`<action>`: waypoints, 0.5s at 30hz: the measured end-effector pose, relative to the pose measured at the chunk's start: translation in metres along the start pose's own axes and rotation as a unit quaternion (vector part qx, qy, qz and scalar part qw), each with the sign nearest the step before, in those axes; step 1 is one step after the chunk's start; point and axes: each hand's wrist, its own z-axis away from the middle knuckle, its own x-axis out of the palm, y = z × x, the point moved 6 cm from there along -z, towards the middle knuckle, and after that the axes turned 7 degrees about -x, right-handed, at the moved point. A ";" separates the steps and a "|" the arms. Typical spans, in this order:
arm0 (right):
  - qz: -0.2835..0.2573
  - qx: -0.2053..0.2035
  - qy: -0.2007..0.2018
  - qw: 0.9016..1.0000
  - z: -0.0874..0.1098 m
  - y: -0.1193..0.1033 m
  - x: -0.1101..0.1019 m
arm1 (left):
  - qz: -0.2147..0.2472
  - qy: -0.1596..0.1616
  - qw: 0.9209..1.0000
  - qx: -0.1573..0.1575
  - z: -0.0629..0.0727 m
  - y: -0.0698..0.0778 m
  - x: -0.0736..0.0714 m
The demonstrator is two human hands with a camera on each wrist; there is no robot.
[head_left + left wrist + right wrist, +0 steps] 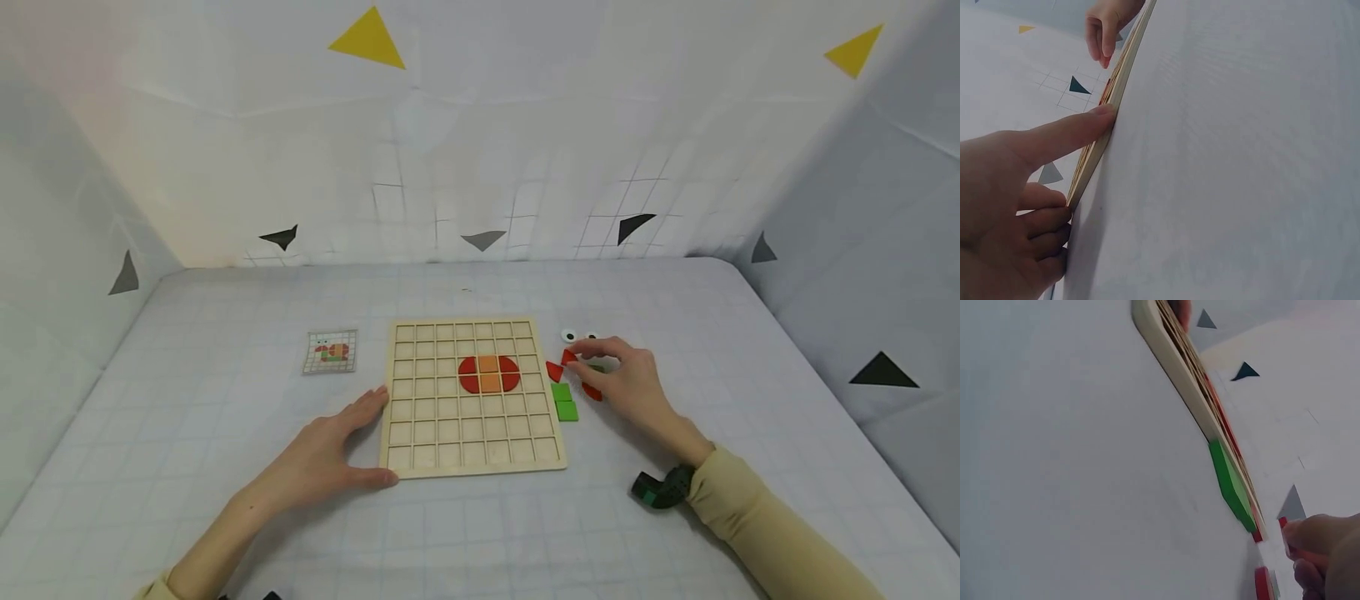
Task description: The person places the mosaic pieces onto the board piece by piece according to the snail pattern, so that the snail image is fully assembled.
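Note:
A wooden grid board (pixel 435 432) lies flat on the table. Red quarter-round pieces (pixel 468 375) and orange squares (pixel 489 373) sit in its cells, forming a rounded shape. My left hand (pixel 322 454) rests at the board's left side, thumb by the near corner and fingertips against the edge. Between right thumb and fingertips, my right hand (pixel 630 379) pinches a small red piece (pixel 569 357) just off the board's right edge. Beneath and beside that hand lie another red piece (pixel 554 372), a partly hidden red piece (pixel 592 392) and green squares (pixel 566 411).
Two googly eyes (pixel 569 336) lie behind the right hand, one partly covered by its fingers. A small pattern card (pixel 330 352) with a coloured grid picture lies left of the board. White sheet walls (pixel 480 125) with yellow and dark triangles enclose the table's back and sides.

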 end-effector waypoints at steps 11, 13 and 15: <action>-0.057 -0.062 -0.055 0.995 0.007 -0.039 0.025 | -0.002 -0.003 1.000 -0.006 -0.002 0.001 0.001; -0.064 -0.065 -0.066 0.994 0.008 -0.045 0.029 | -0.003 -0.002 1.000 -0.005 -0.002 0.001 0.002; -0.073 -0.064 -0.078 0.992 0.008 -0.051 0.034 | -0.004 0.000 1.000 -0.002 -0.002 0.001 0.002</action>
